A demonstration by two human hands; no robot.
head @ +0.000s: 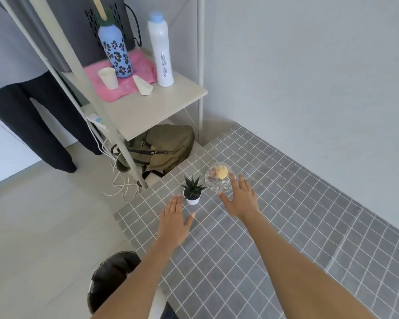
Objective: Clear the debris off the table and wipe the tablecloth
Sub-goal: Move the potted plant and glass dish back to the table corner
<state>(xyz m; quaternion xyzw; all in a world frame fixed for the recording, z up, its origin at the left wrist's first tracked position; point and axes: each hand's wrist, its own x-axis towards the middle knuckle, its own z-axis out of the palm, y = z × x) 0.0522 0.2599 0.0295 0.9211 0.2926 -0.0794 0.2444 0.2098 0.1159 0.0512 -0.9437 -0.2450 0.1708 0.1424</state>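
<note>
A grey checked tablecloth [274, 226] covers the table. Near its far corner stand a small potted succulent [192, 192] in a white pot and a clear glass bowl [219, 179] with yellow and pink pieces inside. My left hand [174, 221] hovers flat and open just left of and below the plant, holding nothing. My right hand [240, 199] is open with spread fingers right beside the bowl, its fingertips close to the glass. A pink cloth [124, 74] lies on the shelf beyond the table.
A white shelf unit [157, 104] holds a flowered bottle [115, 51], a white bottle [161, 49], an upright paper cup [108, 77] and a tipped one [143, 85]. An olive backpack [164, 148] and cables lie beneath. A black bin [111, 277] stands below left. A person's legs [39, 125] are at left.
</note>
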